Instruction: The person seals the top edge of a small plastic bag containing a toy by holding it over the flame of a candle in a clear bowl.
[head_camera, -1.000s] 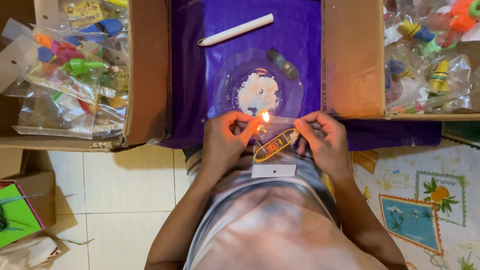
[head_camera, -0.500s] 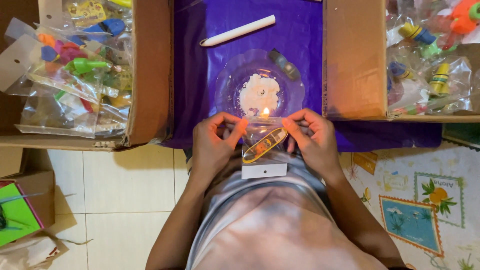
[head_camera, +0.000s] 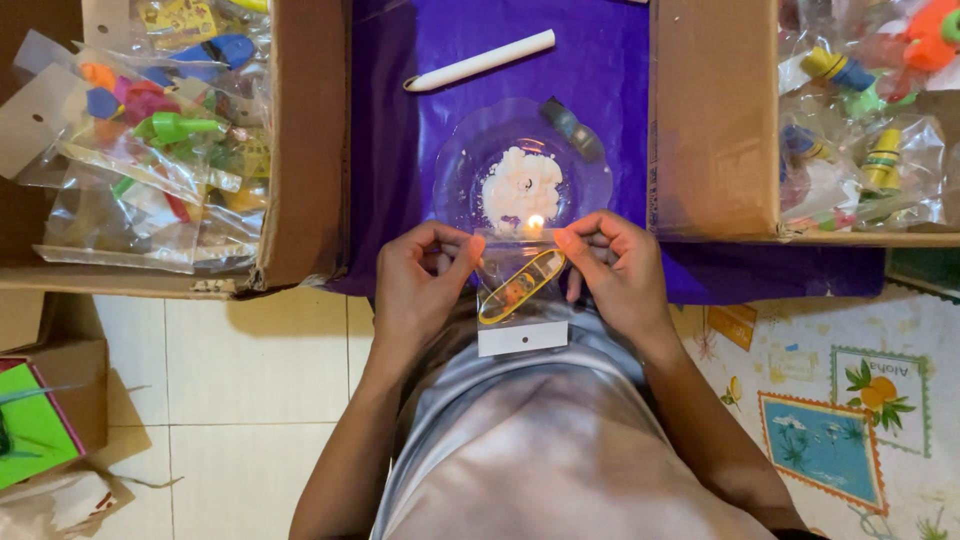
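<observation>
Nearest the body, a small clear plastic packet (head_camera: 520, 295) hangs between the two hands, its white card header at the bottom edge and a little yellow toy skateboard (head_camera: 521, 286) lying slantwise inside. The left hand (head_camera: 420, 285) pinches the packet's upper left corner, fingers closed on the film; the right hand (head_camera: 615, 270) pinches the upper right corner the same way, so the open top edge is drawn taut between them. Just beyond that edge burns a candle flame (head_camera: 535, 222), and the packet's top sits very close to it — whether film and flame touch cannot be told. The packet looks very light and limp: thin film that crumples, slides between fingertips and would soften or shrink quickly near heat, while the card header is the only stiff part. The corners seem the right place to grip, well to either side of the flame, keeping the film stretched flat. Beyond the flame a clear plastic plate (head_camera: 590, 185) with a pool of white wax rests on the purple-covered surface (head_camera: 610, 80), with a white candle stick (head_camera: 480, 60) farther off. Left and right of the flame stand cardboard boxes (head_camera: 300, 150) of bagged toys.
</observation>
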